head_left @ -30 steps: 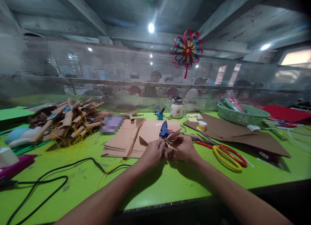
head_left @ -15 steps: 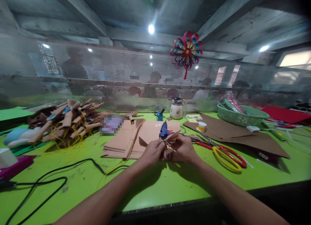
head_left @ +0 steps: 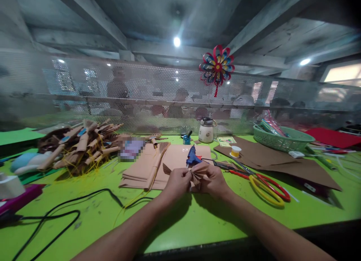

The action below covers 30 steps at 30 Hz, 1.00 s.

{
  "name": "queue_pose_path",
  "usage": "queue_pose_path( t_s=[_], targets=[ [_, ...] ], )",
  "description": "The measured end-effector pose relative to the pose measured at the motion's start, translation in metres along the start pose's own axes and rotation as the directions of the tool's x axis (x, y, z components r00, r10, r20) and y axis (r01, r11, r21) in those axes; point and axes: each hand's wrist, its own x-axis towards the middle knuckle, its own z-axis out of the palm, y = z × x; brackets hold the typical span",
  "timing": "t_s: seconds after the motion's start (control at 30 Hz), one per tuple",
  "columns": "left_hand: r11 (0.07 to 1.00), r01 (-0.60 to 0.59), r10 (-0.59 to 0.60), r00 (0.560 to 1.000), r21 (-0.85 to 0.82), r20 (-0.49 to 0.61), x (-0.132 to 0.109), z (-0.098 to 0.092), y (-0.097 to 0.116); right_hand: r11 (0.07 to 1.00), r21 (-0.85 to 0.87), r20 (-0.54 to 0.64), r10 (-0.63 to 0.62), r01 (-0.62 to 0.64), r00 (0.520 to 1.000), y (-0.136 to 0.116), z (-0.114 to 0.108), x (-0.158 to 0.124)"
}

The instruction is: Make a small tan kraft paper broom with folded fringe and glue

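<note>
Both my hands meet over the green table (head_left: 93,216) and pinch a small pleated brown paper fan (head_left: 196,173). My left hand (head_left: 177,184) grips its left side with closed fingers. My right hand (head_left: 214,181) closes on its right side. Just behind them a blue glue gun (head_left: 192,155) rests on a stack of brown paper sheets (head_left: 141,167). Red and yellow scissors (head_left: 261,181) lie to the right of my right hand.
A pile of rolled brown paper pieces (head_left: 81,144) lies at the left, with a black cable (head_left: 56,216) in front. A green basket (head_left: 282,138), a white jar (head_left: 206,131) and dark brown sheets (head_left: 267,155) sit at the right. A perforated screen (head_left: 141,91) backs the table.
The pleated paper has been squeezed tighter between my hands, its upper flap folded down. The camera tilted, so the scene sits slightly lower. A person behind the screen has moved to the right.
</note>
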Motion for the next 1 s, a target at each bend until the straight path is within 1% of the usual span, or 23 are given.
queue_pose_path(
  t_s=[0.13, 0.23, 0.3, 0.33, 0.43, 0.5, 0.6, 0.67, 0.73, 0.8, 0.9, 1.0],
  targets=[
    [0.999, 0.033, -0.032, 0.999, -0.036, 0.026, 0.002, 0.001, 0.0, 0.999, 0.043, -0.022, 0.02, -0.019, 1.0, 0.006, 0.002, 0.002],
    [0.998, -0.053, 0.052, 0.998, -0.037, -0.032, 0.004, 0.001, -0.001, 0.995, 0.094, -0.05, 0.013, -0.008, 0.999, 0.004, 0.003, 0.006],
    [0.994, -0.092, 0.09, 0.995, -0.055, -0.032, 0.005, -0.001, 0.0, 0.993, 0.121, -0.058, 0.004, 0.003, 0.998, 0.0, 0.003, 0.007],
    [0.993, -0.09, 0.09, 0.996, -0.075, -0.003, 0.004, -0.002, 0.001, 0.992, 0.127, -0.057, 0.001, 0.006, 0.998, -0.001, 0.003, 0.008],
    [0.981, -0.056, 0.082, 0.987, -0.186, 0.137, 0.0, -0.006, 0.007, 0.992, 0.128, -0.055, -0.004, 0.011, 0.998, -0.003, 0.001, 0.007],
    [0.959, -0.02, 0.077, 0.978, -0.283, 0.192, -0.004, -0.008, 0.011, 0.993, 0.114, -0.062, -0.009, 0.016, 0.998, -0.003, -0.001, 0.007],
    [0.916, 0.052, 0.04, 0.975, -0.399, 0.219, -0.005, -0.007, 0.012, 0.996, 0.061, -0.078, -0.056, 0.061, 0.995, -0.003, -0.002, 0.007],
    [0.902, 0.088, 0.008, 0.975, -0.422, 0.221, -0.004, -0.006, 0.009, 0.991, -0.008, -0.074, -0.133, 0.132, 0.988, -0.004, -0.002, 0.008],
    [0.901, 0.108, -0.01, 0.974, -0.421, 0.228, -0.002, -0.004, 0.005, 0.976, -0.078, -0.057, -0.209, 0.204, 0.976, -0.005, -0.003, 0.009],
    [0.915, 0.099, -0.008, 0.974, -0.392, 0.227, 0.0, -0.004, 0.002, 0.965, -0.116, -0.037, -0.243, 0.237, 0.969, -0.007, -0.002, 0.008],
    [0.958, 0.044, 0.016, 0.979, -0.285, 0.205, 0.002, -0.003, 0.0, 0.964, -0.129, -0.016, -0.237, 0.233, 0.971, -0.008, -0.002, 0.007],
    [0.977, -0.006, 0.044, 0.984, -0.214, 0.173, 0.002, -0.001, -0.002, 0.965, -0.136, -0.004, -0.229, 0.226, 0.974, -0.007, -0.002, 0.005]
  ],
)
